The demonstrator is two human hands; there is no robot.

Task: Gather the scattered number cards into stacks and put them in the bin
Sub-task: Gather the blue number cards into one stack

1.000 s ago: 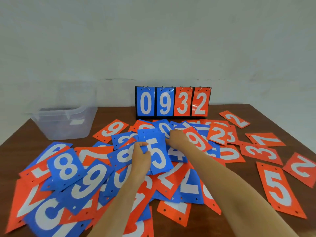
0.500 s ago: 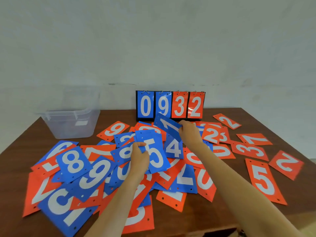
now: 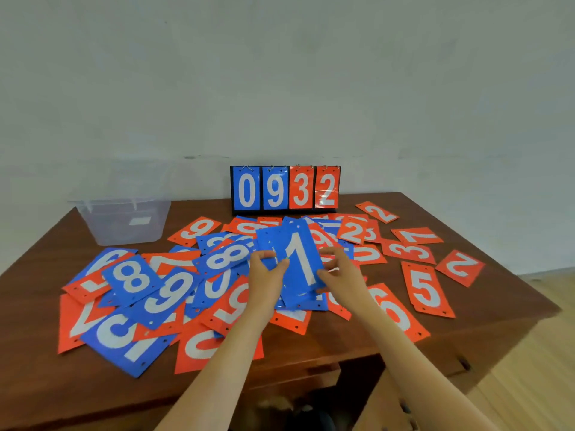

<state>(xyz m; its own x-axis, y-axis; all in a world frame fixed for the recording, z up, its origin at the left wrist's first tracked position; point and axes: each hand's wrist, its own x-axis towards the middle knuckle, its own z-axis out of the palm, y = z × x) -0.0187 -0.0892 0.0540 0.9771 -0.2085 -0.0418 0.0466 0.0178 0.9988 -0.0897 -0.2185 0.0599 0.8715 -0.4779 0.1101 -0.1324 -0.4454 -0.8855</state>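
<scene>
1. You are looking down at a brown desk [image 3: 46, 384] strewn with blue and orange number cards [image 3: 426, 289]. They overlap thickly from 9 o'clock to the centre and lie thinner towards 3 o'clock.
2. Your left hand [image 3: 266, 283] is at the centre of the spread. Its fingers are curled round a small stack [image 3: 267, 241] of blue cards, with the thumb pressing on top.
3. Your right hand [image 3: 340, 272] is just beside it at 3 o'clock and pinches the right long edge of a blue 1 card [image 3: 300, 244]. That card lies on the stack, a little askew.
4. The 1 card's long axis runs almost from 12 to 6 o'clock, tipped slightly towards 11 and 5. The stack beneath shows past its left edge, so the edges look not yet squared.
5. The clear bin [image 3: 124, 225] stands at about 10 o'clock from your hands, well apart from them, near the desk's far left corner. It looks empty, though the frosted wall makes that hard to confirm.
6. Your left hand is the nearer one to the bin, so it is probably the better one to carry the stack there.
7. A scoreboard [image 3: 284, 188] reading 0932 stands upright at 12 o'clock.
</scene>
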